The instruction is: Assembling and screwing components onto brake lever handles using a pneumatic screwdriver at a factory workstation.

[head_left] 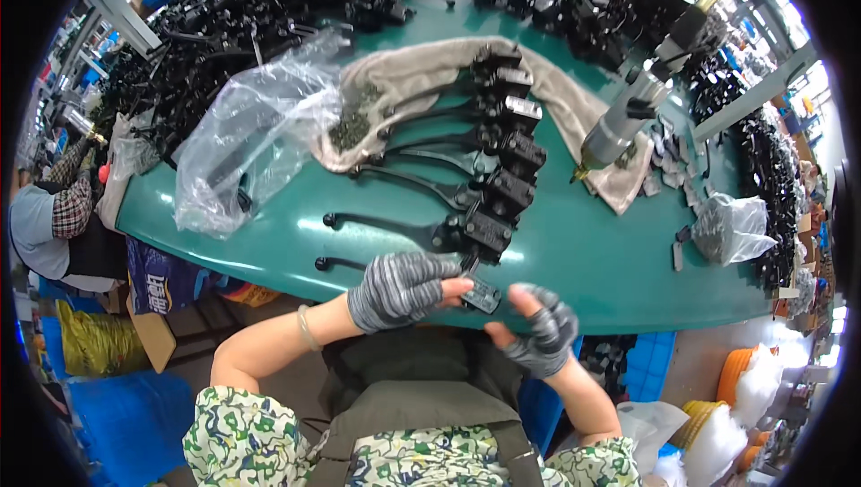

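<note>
My left hand (399, 290), in a grey striped fingerless glove, is closed over a black brake lever assembly (482, 295) at the table's near edge. The ball end of its lever sticks out left of the glove, and its rectangular reservoir shows at my fingertips; the middle part is hidden under the hand. My right hand (543, 333), gloved alike, hovers just right of that reservoir with thumb and fingers apart and nothing visible between them. Beyond them, several similar brake levers (489, 229) lie in a row leading away, reservoirs to the right, levers pointing left.
A beige cloth (430, 58) curves behind the row, with small screws (356, 124) heaped on it. A clear plastic bag (260, 128) lies left. At right hangs a metal power screwdriver (621, 124). Black parts (574, 16) pile along the green table's (592, 263) far side.
</note>
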Motion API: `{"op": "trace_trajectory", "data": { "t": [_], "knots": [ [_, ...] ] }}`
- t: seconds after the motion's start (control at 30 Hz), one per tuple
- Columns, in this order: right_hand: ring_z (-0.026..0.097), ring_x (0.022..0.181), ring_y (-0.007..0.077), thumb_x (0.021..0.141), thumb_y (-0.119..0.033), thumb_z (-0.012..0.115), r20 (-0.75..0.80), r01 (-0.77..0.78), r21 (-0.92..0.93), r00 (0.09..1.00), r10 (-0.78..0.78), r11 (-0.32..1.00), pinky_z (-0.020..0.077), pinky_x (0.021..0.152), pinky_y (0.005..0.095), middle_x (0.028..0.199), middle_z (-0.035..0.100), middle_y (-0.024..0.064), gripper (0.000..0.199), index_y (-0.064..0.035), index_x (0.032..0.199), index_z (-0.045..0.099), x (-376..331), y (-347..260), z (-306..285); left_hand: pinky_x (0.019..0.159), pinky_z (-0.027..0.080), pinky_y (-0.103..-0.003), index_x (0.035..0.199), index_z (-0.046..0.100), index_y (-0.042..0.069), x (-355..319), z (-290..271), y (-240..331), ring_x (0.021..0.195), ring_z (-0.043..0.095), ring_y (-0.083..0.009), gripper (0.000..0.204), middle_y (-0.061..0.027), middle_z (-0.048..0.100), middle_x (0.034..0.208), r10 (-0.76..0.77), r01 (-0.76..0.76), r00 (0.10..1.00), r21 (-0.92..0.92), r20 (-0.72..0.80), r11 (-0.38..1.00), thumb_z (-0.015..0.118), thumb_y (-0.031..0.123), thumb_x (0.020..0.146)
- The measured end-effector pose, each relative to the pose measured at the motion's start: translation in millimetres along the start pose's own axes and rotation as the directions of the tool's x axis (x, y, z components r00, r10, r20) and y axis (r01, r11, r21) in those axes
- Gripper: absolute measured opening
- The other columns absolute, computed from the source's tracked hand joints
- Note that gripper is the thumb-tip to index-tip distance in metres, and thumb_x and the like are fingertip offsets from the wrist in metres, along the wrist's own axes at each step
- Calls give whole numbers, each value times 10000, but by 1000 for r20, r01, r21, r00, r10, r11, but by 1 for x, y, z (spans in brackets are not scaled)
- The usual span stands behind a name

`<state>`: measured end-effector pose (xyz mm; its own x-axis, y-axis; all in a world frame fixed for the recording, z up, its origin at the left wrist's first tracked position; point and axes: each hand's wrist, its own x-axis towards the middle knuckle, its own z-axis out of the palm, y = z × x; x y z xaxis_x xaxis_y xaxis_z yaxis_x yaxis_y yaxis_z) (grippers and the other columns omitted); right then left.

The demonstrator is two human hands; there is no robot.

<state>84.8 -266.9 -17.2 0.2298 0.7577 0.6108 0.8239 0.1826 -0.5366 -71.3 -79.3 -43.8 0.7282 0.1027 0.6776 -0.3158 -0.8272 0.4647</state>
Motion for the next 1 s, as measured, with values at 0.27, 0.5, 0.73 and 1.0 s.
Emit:
{"op": "trace_trajectory", "data": {
  "t": [0.27, 0.5, 0.73, 1.0],
  "knots": [
    [518, 1093, 187, 768, -161, 781, -432, -292, 282, 812, 393, 914, 435, 912, 301, 1252, 503, 115, 802, -50, 1415, 320, 72, 83, -22, 648, 542, -334, 1066, 653, 99, -2, -14, -1, 759, 660, -248, 312, -117, 677, 948, -69, 71, 996, 32, -60, 997, 753, 138, 772],
    [583, 848, 109, 751, -168, 794, -298, -415, 309, 812, 501, 856, 477, 758, 261, 965, 621, 46, 647, -35, 1307, 493, 130, 141, -45, 679, 504, -301, 989, 660, 70, 112, -36, -88, 769, 643, -194, 162, -103, 672, 911, -349, 344, 910, -60, -225, 937, 689, 109, 834],
    [571, 663, 123, 762, -176, 729, -143, -326, 576, 863, 485, 750, 491, 636, 273, 796, 608, 45, 537, 6, 1220, 517, 165, 157, -28, 720, 506, -292, 1012, 689, 76, 185, 12, -217, 772, 646, -171, 197, -105, 700, 856, -265, 311, 936, 195, -230, 930, 705, 174, 842],
    [571, 647, 171, 765, -156, 709, -242, -3, 799, 914, 326, 601, 517, 620, 342, 760, 573, 74, 522, 14, 1195, 467, 268, 206, 1, 742, 521, -282, 1011, 684, 47, 182, 41, -247, 802, 635, -107, 210, -56, 710, 878, -478, 458, 874, -177, -90, 871, 730, 107, 815]
  ]
}}
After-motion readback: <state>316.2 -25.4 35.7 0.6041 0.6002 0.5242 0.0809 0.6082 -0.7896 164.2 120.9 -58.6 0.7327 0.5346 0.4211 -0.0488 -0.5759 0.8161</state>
